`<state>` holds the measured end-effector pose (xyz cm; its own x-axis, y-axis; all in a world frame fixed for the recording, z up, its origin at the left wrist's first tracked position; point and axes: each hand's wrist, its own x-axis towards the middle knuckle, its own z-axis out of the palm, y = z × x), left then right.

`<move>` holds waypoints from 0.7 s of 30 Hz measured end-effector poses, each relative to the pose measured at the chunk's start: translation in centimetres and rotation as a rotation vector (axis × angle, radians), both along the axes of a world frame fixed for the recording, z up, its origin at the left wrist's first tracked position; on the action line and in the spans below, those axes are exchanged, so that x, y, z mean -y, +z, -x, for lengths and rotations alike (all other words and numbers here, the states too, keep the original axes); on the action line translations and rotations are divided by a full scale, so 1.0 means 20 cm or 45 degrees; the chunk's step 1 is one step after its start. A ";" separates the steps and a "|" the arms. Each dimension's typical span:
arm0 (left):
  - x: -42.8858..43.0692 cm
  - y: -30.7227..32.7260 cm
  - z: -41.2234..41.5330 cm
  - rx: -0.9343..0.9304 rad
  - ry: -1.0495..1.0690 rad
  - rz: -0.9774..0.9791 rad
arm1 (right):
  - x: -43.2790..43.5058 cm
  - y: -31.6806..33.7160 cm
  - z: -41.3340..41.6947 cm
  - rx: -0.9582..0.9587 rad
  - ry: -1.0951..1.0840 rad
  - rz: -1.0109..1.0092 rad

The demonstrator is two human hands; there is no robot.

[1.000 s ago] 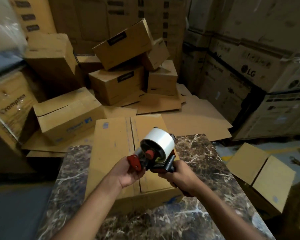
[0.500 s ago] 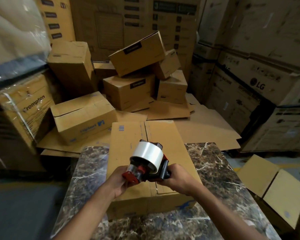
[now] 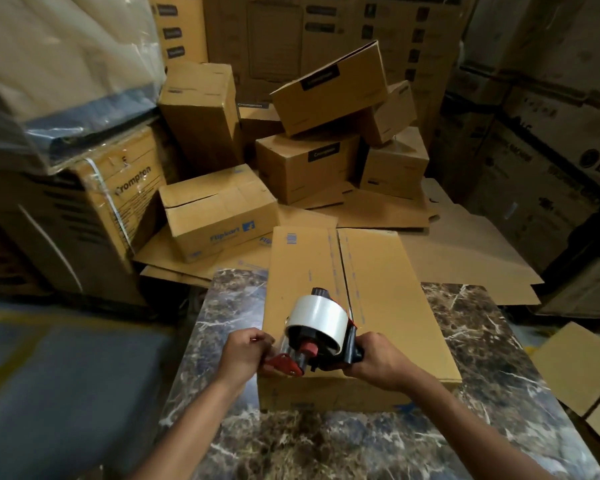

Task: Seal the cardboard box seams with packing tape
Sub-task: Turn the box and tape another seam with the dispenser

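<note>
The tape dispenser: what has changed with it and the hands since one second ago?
The tape dispenser has come down toward the near end of the cardboard box. The left hand stays at its red front, the right hand on the handle. The seam still shows no tape.

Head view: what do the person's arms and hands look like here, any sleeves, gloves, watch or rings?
Both forearms are bare as far as the frame shows, with no sleeve edge in view. The left hand and the right hand wear no gloves. No watch, bracelet or ring shows on either wrist or on the visible fingers. The lighting is dim, so small details could be missed.
</note>
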<state>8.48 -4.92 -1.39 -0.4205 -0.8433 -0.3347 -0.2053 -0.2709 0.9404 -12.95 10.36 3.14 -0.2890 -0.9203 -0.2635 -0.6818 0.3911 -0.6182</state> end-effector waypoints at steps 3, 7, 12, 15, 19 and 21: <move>0.01 -0.07 -0.08 -0.037 0.088 -0.013 | 0.02 -0.01 0.04 -0.008 0.051 -0.014; -0.01 -0.15 -0.18 -0.024 0.122 0.060 | 0.04 -0.02 0.07 -0.015 0.154 -0.037; -0.07 -0.22 -0.27 -0.005 0.130 0.276 | 0.09 -0.05 0.06 -0.047 0.256 -0.026; -0.08 -0.25 -0.29 0.025 0.151 0.322 | 0.10 -0.07 0.05 -0.020 0.290 -0.011; -0.10 -0.30 -0.30 0.062 0.180 0.356 | 0.13 -0.11 0.04 -0.025 0.315 -0.006; -0.11 -0.33 -0.30 0.061 0.184 0.368 | 0.14 -0.13 0.04 -0.062 0.309 -0.028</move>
